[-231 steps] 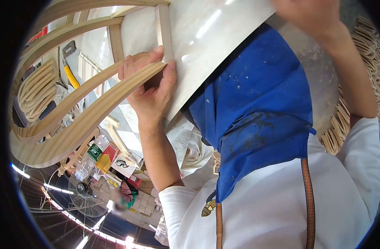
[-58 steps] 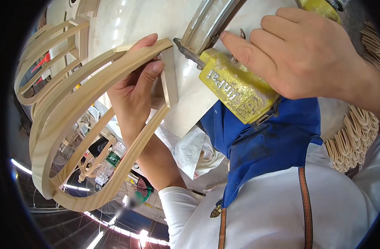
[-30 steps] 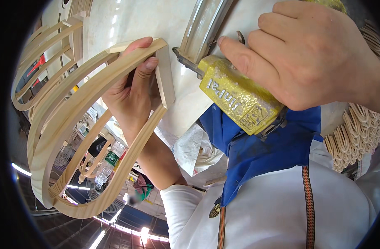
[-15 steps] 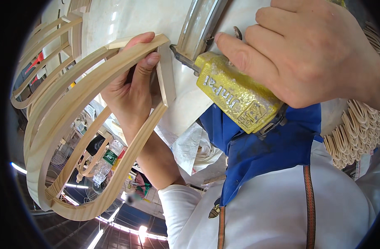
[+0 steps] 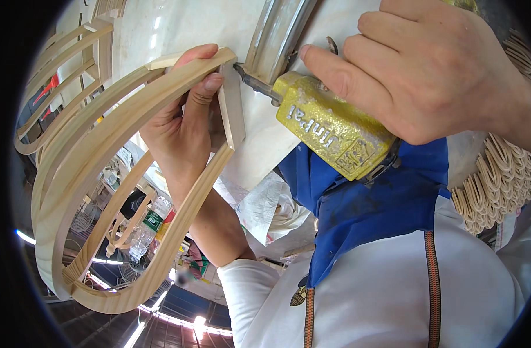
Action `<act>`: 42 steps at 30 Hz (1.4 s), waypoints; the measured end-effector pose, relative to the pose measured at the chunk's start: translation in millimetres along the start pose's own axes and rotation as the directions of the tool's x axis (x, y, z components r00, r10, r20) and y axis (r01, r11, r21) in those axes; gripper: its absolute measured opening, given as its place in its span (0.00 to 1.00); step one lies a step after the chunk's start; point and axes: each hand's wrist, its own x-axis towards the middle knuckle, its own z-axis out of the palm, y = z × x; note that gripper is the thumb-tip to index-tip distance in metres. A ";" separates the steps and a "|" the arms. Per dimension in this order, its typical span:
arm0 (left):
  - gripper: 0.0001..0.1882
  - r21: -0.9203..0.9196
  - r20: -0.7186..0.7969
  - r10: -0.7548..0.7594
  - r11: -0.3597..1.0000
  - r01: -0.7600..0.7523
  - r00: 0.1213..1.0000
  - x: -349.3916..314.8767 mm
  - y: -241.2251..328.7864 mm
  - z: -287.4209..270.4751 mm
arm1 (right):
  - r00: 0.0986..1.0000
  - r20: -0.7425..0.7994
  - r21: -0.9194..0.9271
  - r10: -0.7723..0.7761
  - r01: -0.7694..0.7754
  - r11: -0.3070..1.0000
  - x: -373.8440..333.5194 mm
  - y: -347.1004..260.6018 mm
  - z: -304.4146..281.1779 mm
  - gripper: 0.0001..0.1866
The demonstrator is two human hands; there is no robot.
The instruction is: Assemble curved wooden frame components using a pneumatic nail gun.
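Note:
My left hand (image 5: 181, 124) is closed round the upper end of a pale bent-wood frame (image 5: 88, 156), with the thumb on its near face. The frame's long looped rails curve down to the left. A short wooden crosspiece (image 5: 232, 110) joins the rail ends beside my thumb. My right hand (image 5: 410, 75) grips a worn yellow nail gun (image 5: 329, 127), its index finger lying near the dark trigger. The gun's dark nose tip points at the corner of the frame by the crosspiece, very close; whether it touches I cannot tell. A long metal magazine runs upward from the nose.
More bent-wood frames (image 5: 97, 52) stand at the upper left. Many thin curved wooden pieces (image 5: 497, 182) are stacked at the right. A plastic bottle (image 5: 151, 223) with a green label shows behind the frame. A blue apron (image 5: 376, 214) hangs close below the gun.
The gun has tipped slightly, its rear end rising a little. The frame's looped end has dropped slightly. Both hands keep their grips.

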 end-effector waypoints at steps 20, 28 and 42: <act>0.12 -0.063 0.023 -0.094 0.993 0.095 0.995 -0.7 2.7 1.3 | 0.971 -0.235 -0.216 -0.051 -0.001 0.976 -7.4 -4.5 35.8 0.07; 0.12 -0.038 0.014 -0.100 0.994 0.101 0.995 -3.7 3.2 -2.1 | 0.934 -0.333 -0.330 -0.125 0.008 0.944 -9.1 -0.2 33.8 0.06; 0.12 -0.179 0.127 -0.269 0.941 0.288 0.955 1.6 6.9 -6.3 | 0.969 0.043 -0.116 0.244 -0.238 0.964 10.9 43.2 -39.0 0.09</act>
